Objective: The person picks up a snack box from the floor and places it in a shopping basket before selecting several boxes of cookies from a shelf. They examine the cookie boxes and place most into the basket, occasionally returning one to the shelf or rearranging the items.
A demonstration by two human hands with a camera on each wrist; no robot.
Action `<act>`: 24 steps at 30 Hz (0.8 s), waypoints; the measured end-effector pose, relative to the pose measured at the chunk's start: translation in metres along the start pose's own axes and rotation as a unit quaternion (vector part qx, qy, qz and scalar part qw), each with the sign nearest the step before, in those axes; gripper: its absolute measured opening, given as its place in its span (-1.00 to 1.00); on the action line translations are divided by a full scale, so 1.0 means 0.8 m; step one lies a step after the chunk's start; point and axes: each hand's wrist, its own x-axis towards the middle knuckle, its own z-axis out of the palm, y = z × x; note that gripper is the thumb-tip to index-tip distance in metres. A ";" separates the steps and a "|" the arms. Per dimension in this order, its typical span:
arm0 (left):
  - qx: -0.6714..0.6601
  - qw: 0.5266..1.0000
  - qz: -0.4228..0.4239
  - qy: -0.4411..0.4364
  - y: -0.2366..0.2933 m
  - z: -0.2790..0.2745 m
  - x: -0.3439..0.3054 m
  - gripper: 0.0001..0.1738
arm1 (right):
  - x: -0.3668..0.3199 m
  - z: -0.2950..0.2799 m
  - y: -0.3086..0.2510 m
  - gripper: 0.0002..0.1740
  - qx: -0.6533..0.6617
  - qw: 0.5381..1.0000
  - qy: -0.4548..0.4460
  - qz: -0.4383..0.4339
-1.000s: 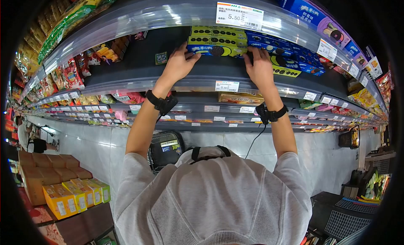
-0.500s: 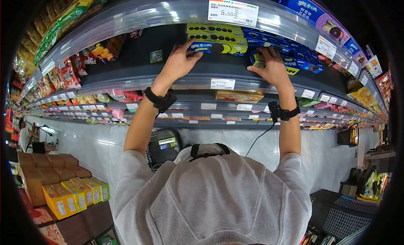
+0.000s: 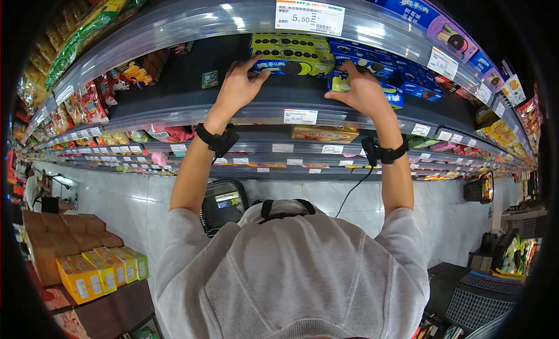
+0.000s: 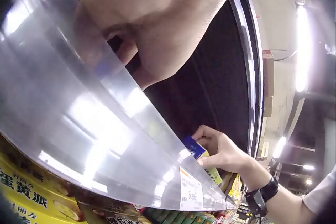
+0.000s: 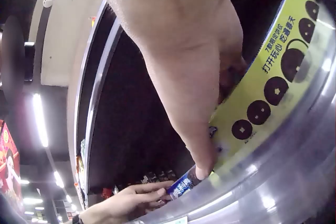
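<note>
On the shelf, the left hand (image 3: 240, 87) rests its fingers at the left end of a stacked blue-and-green cookie box (image 3: 291, 67); in the right wrist view this left hand (image 5: 123, 204) has nearly straight fingers touching the box's blue end (image 5: 181, 186). The right hand (image 3: 362, 94) grips another blue-and-green box (image 3: 393, 98), fingers over it and thumb at its near left side. That box's blue end (image 4: 194, 147) shows beside the right hand (image 4: 227, 154) in the left wrist view. Part of the gripped box is hidden under the hand.
Blue boxes (image 3: 420, 85) stand behind and right of the right hand. A small green packet (image 3: 210, 78) lies left of the left hand. The clear shelf lip (image 3: 244, 119) runs below both wrists, and another shelf edge with a price tag (image 3: 310, 16) overhangs them.
The right hand has left the stacked box's right end and gripped the box to its right, whose blue face now shows at the front. The left hand has stayed at the stack's left end.
</note>
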 end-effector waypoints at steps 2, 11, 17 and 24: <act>0.021 1.000 0.007 -0.020 -0.002 -0.004 0.006 -0.38 | 0.004 0.013 0.003 -0.18 0.005 1.000 -0.002 -0.022; 0.025 0.999 0.016 0.046 0.012 -0.004 -0.008 -0.41 | 0.017 0.010 -0.016 -0.19 -0.020 0.999 -0.041 0.028; -0.089 0.976 0.185 -0.068 0.056 -0.030 -0.025 -0.16 | 0.009 -0.031 -0.067 -0.13 0.122 0.951 0.205 -0.196; -0.052 0.965 0.233 -0.103 0.051 -0.034 -0.036 -0.15 | 0.001 -0.005 -0.074 0.00 0.474 0.850 0.146 -0.178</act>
